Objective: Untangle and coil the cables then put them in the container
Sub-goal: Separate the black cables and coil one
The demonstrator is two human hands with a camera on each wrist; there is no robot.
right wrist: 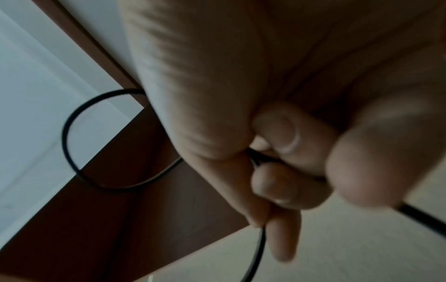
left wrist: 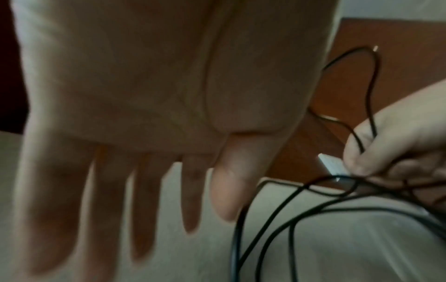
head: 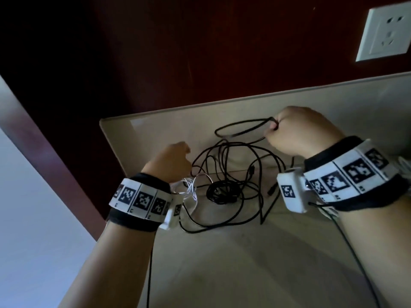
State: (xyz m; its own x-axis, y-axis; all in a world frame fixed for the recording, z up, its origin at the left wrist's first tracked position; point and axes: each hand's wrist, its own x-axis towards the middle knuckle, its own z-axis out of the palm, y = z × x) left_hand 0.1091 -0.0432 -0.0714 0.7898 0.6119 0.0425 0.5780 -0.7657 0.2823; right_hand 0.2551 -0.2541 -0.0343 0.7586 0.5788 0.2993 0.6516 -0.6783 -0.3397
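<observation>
Cable tangle (head: pixel 224 174) on table (head: pixel 244 263), btwn hands; socket (head: pixel 387 32) behind.

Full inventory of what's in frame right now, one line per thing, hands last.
black cables: count unclear, black, tangled mid-table; one loop lifted at the far side
coiled black cable: one, black, within the tangle
white cable: one, white, by the left wrist
table: one, beige, under everything
wall socket: one, white, dark wall, upper right
wristbands: two, black with white marker tags, one per wrist
left hand: fingers straight, holds nothing
right hand: grips the lifted loop
Container: not in view.
</observation>
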